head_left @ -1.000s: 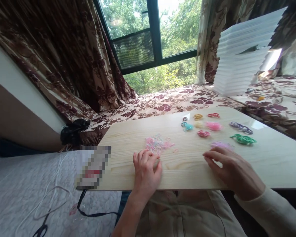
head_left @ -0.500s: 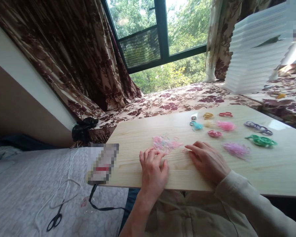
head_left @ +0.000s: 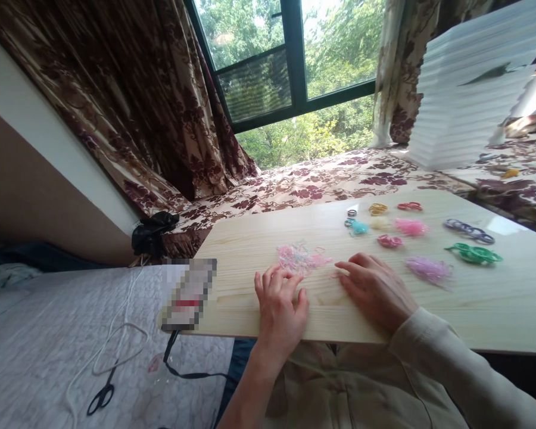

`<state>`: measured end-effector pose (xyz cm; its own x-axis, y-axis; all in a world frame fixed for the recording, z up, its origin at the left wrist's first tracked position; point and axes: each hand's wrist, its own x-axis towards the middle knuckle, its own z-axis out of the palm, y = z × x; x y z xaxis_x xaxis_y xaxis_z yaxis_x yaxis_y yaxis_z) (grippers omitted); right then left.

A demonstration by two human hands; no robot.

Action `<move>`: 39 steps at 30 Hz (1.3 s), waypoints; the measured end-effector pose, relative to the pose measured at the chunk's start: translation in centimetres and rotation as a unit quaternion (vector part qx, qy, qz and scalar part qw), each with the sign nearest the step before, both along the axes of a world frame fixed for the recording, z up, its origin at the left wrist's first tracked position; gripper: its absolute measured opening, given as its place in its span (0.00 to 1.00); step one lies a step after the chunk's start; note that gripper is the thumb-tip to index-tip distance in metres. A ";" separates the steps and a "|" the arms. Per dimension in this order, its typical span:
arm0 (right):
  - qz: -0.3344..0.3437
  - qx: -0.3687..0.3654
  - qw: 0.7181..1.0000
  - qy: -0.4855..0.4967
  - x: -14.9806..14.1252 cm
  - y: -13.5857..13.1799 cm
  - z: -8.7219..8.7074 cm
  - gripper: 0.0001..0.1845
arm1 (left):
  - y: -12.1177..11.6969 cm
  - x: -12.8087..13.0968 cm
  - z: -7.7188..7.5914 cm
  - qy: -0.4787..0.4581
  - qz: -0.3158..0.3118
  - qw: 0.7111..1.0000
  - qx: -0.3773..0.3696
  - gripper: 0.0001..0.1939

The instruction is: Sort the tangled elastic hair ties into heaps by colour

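A loose pile of small, thin bands (head_left: 300,258), mostly pink with some pale blue and white, lies on the light wooden tabletop (head_left: 241,244). My left hand (head_left: 281,305) rests at the pile's near edge, fingers spread and fingertips on or just beside the bands. To the right of the pile, my right hand (head_left: 377,292) lies on the wood with its index finger stretched toward the bands. A small pinkish bit shows by its fingertips; whether they touch it I cannot tell. Right of that hand sits a heap of purple bands (head_left: 429,269).
Farther back lie pink bands (head_left: 411,227), turquoise bands (head_left: 360,227), yellow hair ties (head_left: 377,208), red hair ties (head_left: 410,206), green hair ties (head_left: 476,254) and dark purple ties (head_left: 469,231). A blurred-out device (head_left: 190,295) stands at the left edge. Black scissors (head_left: 100,398) lie on the bed.
Both hands hold nearly the same places and poses. The whole view has shifted very slightly; the piles on the table look unchanged.
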<state>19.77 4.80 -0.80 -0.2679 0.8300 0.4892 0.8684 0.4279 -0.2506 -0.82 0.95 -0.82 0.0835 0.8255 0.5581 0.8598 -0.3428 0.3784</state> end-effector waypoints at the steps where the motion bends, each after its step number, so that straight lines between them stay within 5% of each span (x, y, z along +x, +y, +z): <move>1: 0.000 -0.007 1.000 0.000 0.0 0.0 0.0 0.16 | 0.0 0.0 0.0 0.003 -0.002 1.000 0.000 0.14; 31: -0.012 -0.047 0.999 0.023 -1.8 1.1 1.1 0.16 | 0.1 0.0 -0.1 0.017 0.007 1.000 -0.003 0.15; 35: 0.007 -0.047 0.996 0.074 -0.2 -0.3 2.3 0.17 | 0.1 0.0 -0.2 0.014 0.006 1.000 -0.005 0.15; 39: -0.002 -0.028 0.996 0.079 4.9 -1.7 3.6 0.17 | 0.1 0.0 -0.3 0.010 0.011 1.000 -0.010 0.14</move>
